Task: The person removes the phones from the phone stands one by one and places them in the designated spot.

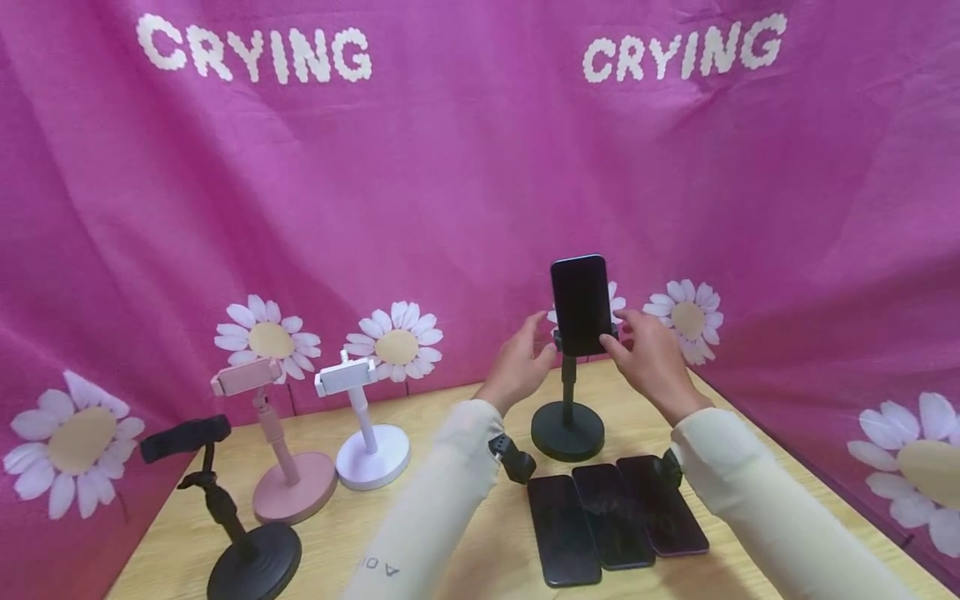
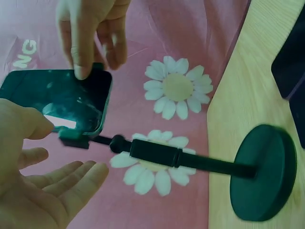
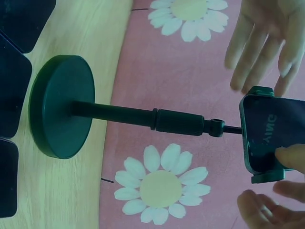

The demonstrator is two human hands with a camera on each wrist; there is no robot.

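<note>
A black smartphone [image 1: 582, 304] stands upright in the clamp of a black phone stand [image 1: 567, 431], its dark screen facing me. On its left side my left hand [image 1: 519, 362] is spread, the thumb near the clamp [image 2: 74, 137] and the other fingers extended beneath it in the left wrist view. My right hand [image 1: 651, 357] rests its thumb on the lower right of the screen. Its other fingers [image 3: 252, 210] are loosely bent beside the clamp, apart from the phone.
Three dark smartphones, left [image 1: 564, 529], middle [image 1: 613, 517] and right [image 1: 662, 506], lie side by side before the stand. At the table's left are another black stand [image 1: 255, 562], a pink stand [image 1: 295, 487] and a white stand [image 1: 372, 457]. A magenta curtain [image 1: 465, 183] hangs behind.
</note>
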